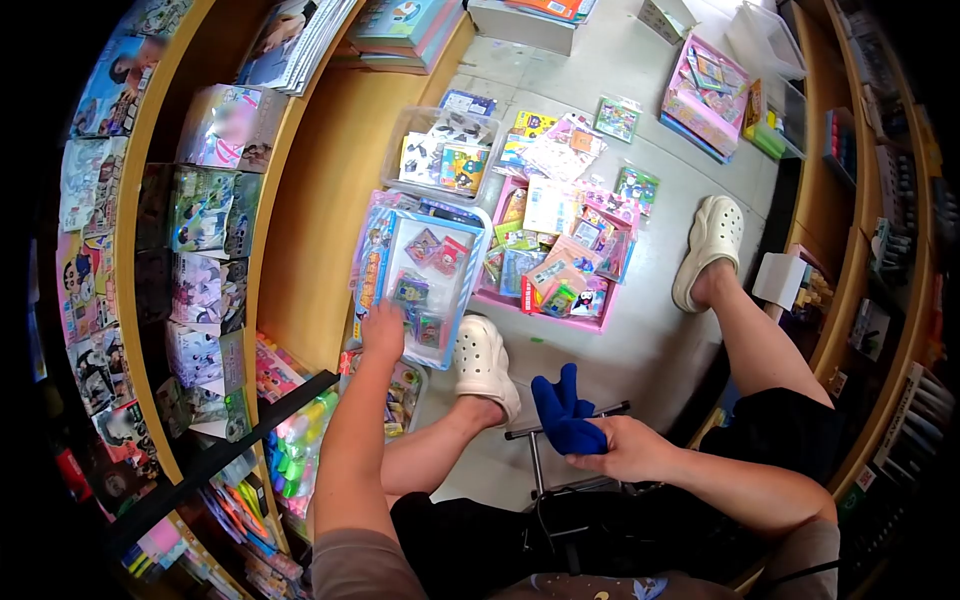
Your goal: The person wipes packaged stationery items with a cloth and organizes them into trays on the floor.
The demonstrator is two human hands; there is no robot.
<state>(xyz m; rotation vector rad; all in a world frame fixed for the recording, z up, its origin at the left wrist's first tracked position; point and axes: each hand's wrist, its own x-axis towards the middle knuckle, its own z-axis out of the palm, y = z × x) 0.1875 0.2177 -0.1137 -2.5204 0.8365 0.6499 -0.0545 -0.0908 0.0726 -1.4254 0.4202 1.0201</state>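
My left hand (pixel 383 330) is over the left side of a shallow blue-and-white box (pixel 472 262). Its fingertips are near a small packet (pixel 411 288), and their grip is hard to make out. Other small packets lie in the same box, including a red one (pixel 452 255) and one at the near end (pixel 430 328). In my right hand (pixel 630 450) is a bunched blue cloth (pixel 566 412), the fingers closed round its lower end, its two upper ends sticking up. The cloth is above the floor, in front of my lap.
A pink box (pixel 600 322) full of colourful packets stands beside the blue-and-white box. Behind are a clear plastic bin (pixel 398 180) and another pink box (pixel 725 75). Shelves (pixel 310 230) line both sides. Near my right hand is a metal-framed stool (pixel 537 465).
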